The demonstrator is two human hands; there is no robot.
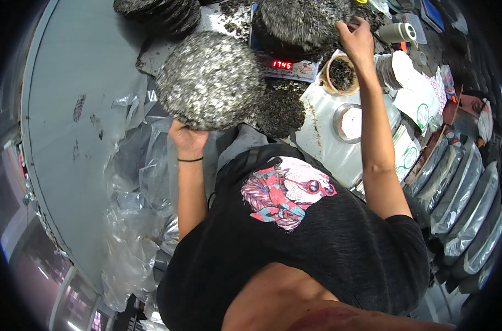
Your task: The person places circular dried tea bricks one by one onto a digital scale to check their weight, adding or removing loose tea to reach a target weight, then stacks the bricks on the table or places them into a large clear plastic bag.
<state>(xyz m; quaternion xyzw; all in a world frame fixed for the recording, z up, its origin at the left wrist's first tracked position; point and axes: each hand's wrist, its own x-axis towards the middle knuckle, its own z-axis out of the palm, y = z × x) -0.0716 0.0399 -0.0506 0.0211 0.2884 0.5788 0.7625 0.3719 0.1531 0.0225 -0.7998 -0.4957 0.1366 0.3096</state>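
A round, pressed cake of dried leaves, apparently tea [209, 80], rests on my left hand [188, 137], which grips it from below at its near edge. Its mottled grey and silvery top faces up. Beyond it, a second round leaf cake [304, 22] lies over a digital scale [290, 74] with a lit red display. My right hand [356, 41] has its thumb and curled fingers at that cake's right edge; the fingertips are partly hidden there. Below the scale, a dark mass of loose leaves [282, 109] sits close to my shirt.
Stacked leaf cakes [159, 16] stand at the far left. A tub of leaf bits [342, 74], a round clear container with white discs [350, 123], paper wrappers [420, 99] and a pale flask [395, 32] are on the right. Bagged packs [458, 198] line the right; plastic bags [131, 236] hang left.
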